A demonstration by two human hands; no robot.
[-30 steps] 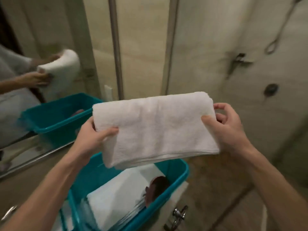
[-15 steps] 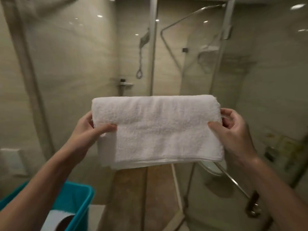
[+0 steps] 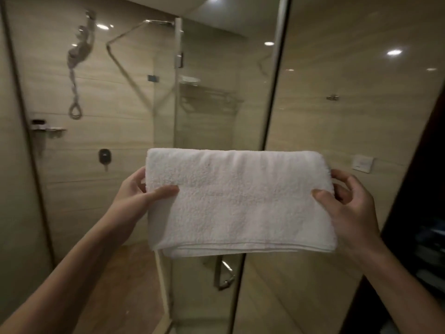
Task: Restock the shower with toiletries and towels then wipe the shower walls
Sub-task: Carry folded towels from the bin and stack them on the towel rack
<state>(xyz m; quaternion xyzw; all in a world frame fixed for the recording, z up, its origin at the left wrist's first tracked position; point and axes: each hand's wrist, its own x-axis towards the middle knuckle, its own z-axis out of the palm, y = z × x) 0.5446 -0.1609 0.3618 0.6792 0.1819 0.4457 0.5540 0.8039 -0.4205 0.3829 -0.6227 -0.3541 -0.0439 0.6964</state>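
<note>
Beige, wood-grained wall tiles (image 3: 125, 68) line a shower stall closed off by clear glass panels (image 3: 166, 121), and the round spots of ceiling lights (image 3: 394, 52) glint in the glass. A folded white towel (image 3: 238, 201) is held up in mid-air in front of the glass, at the middle of the view, level and touching no fixture. Its rounded fold is along the top and its stacked loose edges run along the bottom. 2 hands carry it, 1 at each short end. The left hand (image 3: 138, 189) grasps the left end, thumb pressed flat on the front face and fingers wrapped behind. The right hand (image 3: 349, 203) grasps the right end the same way, thumb on the front and fingers curled round the edge. High on the left wall hangs a handheld shower head (image 3: 78, 48), its hose (image 3: 75, 109) dropping into a loop. Below that are a small metal shelf (image 3: 49, 130) and a dark round valve knob (image 3: 104, 156). An overhead shower head (image 3: 160, 22) juts out near the ceiling. A wire rack (image 3: 209, 97) shows faintly above the towel; whether it is behind the glass or reflected in it cannot be told. A white switch plate (image 3: 362, 163) sits on the right wall just beside the right hand, and a metal door handle (image 3: 225, 277) shows below the towel.
</note>
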